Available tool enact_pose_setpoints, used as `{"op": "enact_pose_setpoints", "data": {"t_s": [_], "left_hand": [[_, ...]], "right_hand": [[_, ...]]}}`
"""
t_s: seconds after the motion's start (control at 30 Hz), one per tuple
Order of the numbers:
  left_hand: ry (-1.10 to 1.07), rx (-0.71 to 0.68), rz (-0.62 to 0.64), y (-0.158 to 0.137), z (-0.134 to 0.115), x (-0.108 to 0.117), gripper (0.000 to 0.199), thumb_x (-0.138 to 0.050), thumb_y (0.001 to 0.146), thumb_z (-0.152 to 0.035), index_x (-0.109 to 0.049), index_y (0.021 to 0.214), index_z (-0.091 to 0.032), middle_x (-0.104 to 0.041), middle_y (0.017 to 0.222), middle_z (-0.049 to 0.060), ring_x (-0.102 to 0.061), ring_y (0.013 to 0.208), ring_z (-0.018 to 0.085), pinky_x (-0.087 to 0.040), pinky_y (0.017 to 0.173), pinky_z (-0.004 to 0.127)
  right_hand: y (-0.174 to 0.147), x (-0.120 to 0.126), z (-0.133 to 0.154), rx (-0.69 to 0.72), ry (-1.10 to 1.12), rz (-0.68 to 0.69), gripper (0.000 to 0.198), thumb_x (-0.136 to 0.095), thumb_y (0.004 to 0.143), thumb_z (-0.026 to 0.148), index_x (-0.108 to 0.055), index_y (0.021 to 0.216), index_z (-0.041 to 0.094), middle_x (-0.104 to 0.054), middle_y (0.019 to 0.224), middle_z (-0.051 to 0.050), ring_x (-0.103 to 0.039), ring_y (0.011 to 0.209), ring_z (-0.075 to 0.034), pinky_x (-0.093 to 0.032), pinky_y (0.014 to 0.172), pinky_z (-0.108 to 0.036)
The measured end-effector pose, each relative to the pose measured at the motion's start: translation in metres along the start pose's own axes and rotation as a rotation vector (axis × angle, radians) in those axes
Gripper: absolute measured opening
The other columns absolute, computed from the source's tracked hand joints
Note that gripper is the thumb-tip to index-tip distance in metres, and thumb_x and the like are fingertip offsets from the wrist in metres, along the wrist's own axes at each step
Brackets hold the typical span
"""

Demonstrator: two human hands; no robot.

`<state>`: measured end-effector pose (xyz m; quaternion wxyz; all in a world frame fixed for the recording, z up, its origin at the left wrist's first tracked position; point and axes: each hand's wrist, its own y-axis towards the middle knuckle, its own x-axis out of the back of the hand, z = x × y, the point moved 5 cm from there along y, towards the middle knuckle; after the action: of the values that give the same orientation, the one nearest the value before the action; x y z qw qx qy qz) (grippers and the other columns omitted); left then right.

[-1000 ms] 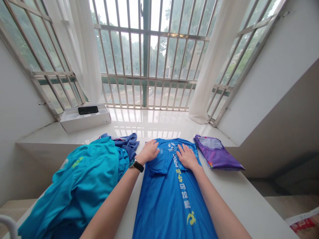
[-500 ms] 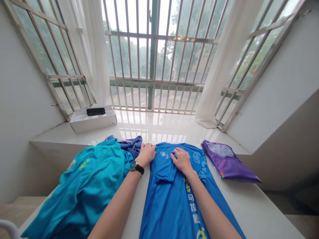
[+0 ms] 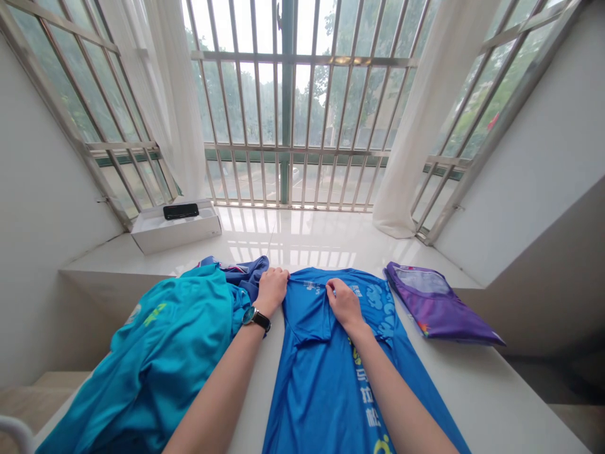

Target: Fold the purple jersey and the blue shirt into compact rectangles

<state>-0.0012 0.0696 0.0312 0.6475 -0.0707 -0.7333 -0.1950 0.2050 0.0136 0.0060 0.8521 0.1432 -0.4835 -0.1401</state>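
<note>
A blue T-shirt (image 3: 312, 372) with white and yellow lettering lies lengthwise on the white surface, its left sleeve folded inward over the chest. My left hand (image 3: 273, 289), wearing a black-strapped watch (image 3: 256, 318) on the wrist, pinches the shirt's upper left edge. My right hand (image 3: 344, 304) is closed on the end of the folded-in sleeve near the middle of the chest. To the left, a heap of teal clothing (image 3: 174, 353) lies with a dark blue garment (image 3: 250, 272) behind it. On the right sits a folded purple garment in clear plastic (image 3: 439, 302).
An open white box (image 3: 177, 232) with a black device (image 3: 181, 211) on it stands at the back left of the glossy sill (image 3: 302, 230). Barred windows rise behind, with white curtains (image 3: 416, 126) at both sides. A white curved rail (image 3: 16, 432) shows at the lower left.
My fingers have gone from resting on the shirt to pinching it. The left hand has shifted slightly left, drawing the folded sleeve's top edge straighter. The view has moved a little.
</note>
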Motion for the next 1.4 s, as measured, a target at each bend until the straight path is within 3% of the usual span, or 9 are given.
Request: {"op": "enact_pose_setpoints", "data": {"t_s": [0.23, 0.43, 0.67, 0.87, 1.0, 1.1, 1.23, 1.4], "left_hand": [[0.011, 0.029, -0.007, -0.003, 0.001, -0.002, 0.031, -0.040, 0.096, -0.014, -0.068, 0.107, -0.019, -0.067, 0.106, 0.013, -0.058, 0.107, 0.028, -0.046, 0.087, 0.039], [0.012, 0.033, -0.011, -0.005, 0.001, -0.002, 0.031, -0.040, 0.097, -0.013, -0.068, 0.107, -0.019, -0.067, 0.105, 0.013, -0.058, 0.106, 0.027, -0.045, 0.089, 0.039], [0.000, 0.044, -0.011, -0.006, 0.001, -0.004, 0.029, -0.040, 0.097, -0.014, -0.067, 0.107, -0.019, -0.066, 0.105, 0.013, -0.057, 0.105, 0.027, -0.045, 0.087, 0.038], [-0.023, 0.031, -0.022, -0.005, 0.000, -0.003, 0.028, -0.041, 0.098, -0.016, -0.067, 0.107, -0.018, -0.065, 0.106, 0.013, -0.057, 0.107, 0.027, -0.044, 0.090, 0.039], [-0.052, -0.020, -0.051, -0.005, -0.016, 0.006, 0.025, -0.048, 0.096, -0.019, -0.064, 0.116, -0.019, -0.063, 0.116, 0.011, -0.054, 0.114, 0.025, -0.042, 0.097, 0.037], [-0.084, -0.120, -0.048, -0.008, -0.040, 0.010, 0.022, -0.049, 0.097, -0.022, -0.064, 0.112, -0.018, -0.063, 0.116, 0.011, -0.056, 0.110, 0.025, -0.044, 0.096, 0.035], [-0.074, -0.293, 0.077, -0.015, -0.068, 0.005, 0.022, -0.047, 0.098, -0.028, -0.066, 0.098, -0.018, -0.064, 0.105, 0.011, -0.060, 0.100, 0.025, -0.048, 0.089, 0.036], [-0.039, -0.320, 0.167, -0.022, -0.070, 0.006, 0.020, -0.053, 0.094, -0.030, -0.064, 0.105, -0.018, -0.063, 0.112, 0.012, -0.060, 0.105, 0.027, -0.050, 0.090, 0.038]], "right_hand": [[0.000, -0.001, 0.000, 0.032, 0.049, -0.013, 0.025, -0.042, 0.095, 0.024, -0.063, 0.107, 0.021, -0.070, 0.106, -0.008, -0.067, 0.095, -0.022, -0.051, 0.083, -0.033], [-0.001, -0.001, -0.001, 0.003, 0.060, 0.028, 0.022, -0.044, 0.091, 0.018, -0.064, 0.099, 0.022, -0.071, 0.096, -0.005, -0.067, 0.084, -0.020, -0.049, 0.078, -0.031], [-0.002, -0.001, 0.000, 0.031, 0.024, 0.063, 0.027, -0.043, 0.091, 0.017, -0.069, 0.094, 0.023, -0.069, 0.103, -0.005, -0.066, 0.091, -0.020, -0.048, 0.077, -0.029], [-0.001, -0.002, 0.003, 0.055, -0.006, 0.014, 0.026, -0.043, 0.093, 0.020, -0.069, 0.097, 0.020, -0.069, 0.103, -0.007, -0.065, 0.096, -0.020, -0.049, 0.083, -0.030], [-0.001, -0.005, 0.003, 0.085, -0.054, -0.009, 0.023, -0.047, 0.093, 0.025, -0.070, 0.095, 0.019, -0.069, 0.103, -0.009, -0.062, 0.105, -0.023, -0.048, 0.091, -0.032], [-0.001, -0.009, 0.001, 0.092, -0.069, 0.023, 0.022, -0.050, 0.092, 0.027, -0.070, 0.097, 0.018, -0.070, 0.106, -0.010, -0.060, 0.109, -0.025, -0.047, 0.095, -0.033], [-0.001, -0.012, -0.002, 0.084, -0.078, 0.063, 0.024, -0.050, 0.093, 0.026, -0.071, 0.100, 0.018, -0.070, 0.109, -0.010, -0.060, 0.110, -0.025, -0.046, 0.096, -0.032], [0.000, -0.012, -0.001, 0.087, -0.113, 0.075, 0.028, -0.047, 0.094, 0.025, -0.071, 0.105, 0.017, -0.068, 0.112, -0.012, -0.058, 0.114, -0.024, -0.044, 0.096, -0.030]]}}
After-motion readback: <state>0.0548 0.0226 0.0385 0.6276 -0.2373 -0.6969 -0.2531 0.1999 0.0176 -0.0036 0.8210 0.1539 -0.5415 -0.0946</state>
